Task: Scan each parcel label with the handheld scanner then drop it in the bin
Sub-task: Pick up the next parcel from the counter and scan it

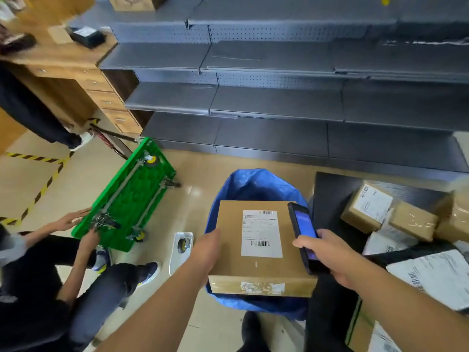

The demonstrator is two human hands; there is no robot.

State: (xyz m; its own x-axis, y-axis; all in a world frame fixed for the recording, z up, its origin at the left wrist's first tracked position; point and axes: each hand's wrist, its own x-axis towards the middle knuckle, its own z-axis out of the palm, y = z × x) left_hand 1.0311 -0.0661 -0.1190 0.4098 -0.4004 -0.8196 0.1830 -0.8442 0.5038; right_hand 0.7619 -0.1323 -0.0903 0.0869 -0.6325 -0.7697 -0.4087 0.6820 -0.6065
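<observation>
A flat brown cardboard parcel with a white barcode label on top hangs over the open blue bag bin. My left hand grips the parcel's left edge, thumb on top. My right hand holds a black handheld scanner with a lit blue screen, right beside the parcel's right edge. The scanner's front end sits level with the label's top.
Several more parcels and white mailers lie on a dark table at right. A crouching person at left handles an upturned green trolley. A loose caster plate lies on the floor. Grey shelving stands behind.
</observation>
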